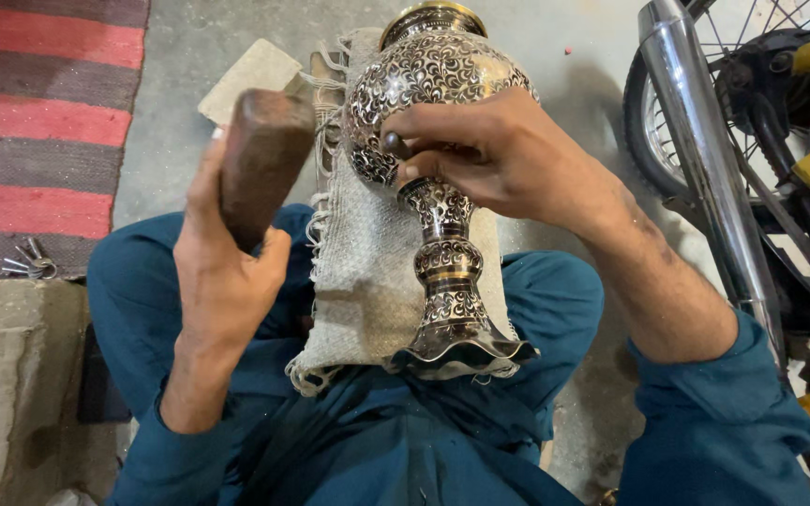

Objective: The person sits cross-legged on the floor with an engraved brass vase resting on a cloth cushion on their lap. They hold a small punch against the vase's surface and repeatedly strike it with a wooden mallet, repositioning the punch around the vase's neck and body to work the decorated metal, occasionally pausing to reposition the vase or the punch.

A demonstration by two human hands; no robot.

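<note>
An ornate engraved metal vase (pixel 433 84) lies on a burlap cloth (pixel 363 272) across my lap, its flared ruffled end toward me. My right hand (pixel 499 155) rests on the vase's belly near the neck and pinches a small dark punch tool (pixel 393 143) against the metal. My left hand (pixel 222 258) is raised beside the vase, gripping a dark wooden mallet block (pixel 262 159).
A motorcycle wheel (pixel 752 103) and chrome exhaust pipe (pixel 705 159) stand close on the right. A red and brown striped rug (pixel 39 112) lies at left with a bunch of keys (pixel 28 262) on its edge. A flat stone slab (pixel 250 73) lies on the concrete floor.
</note>
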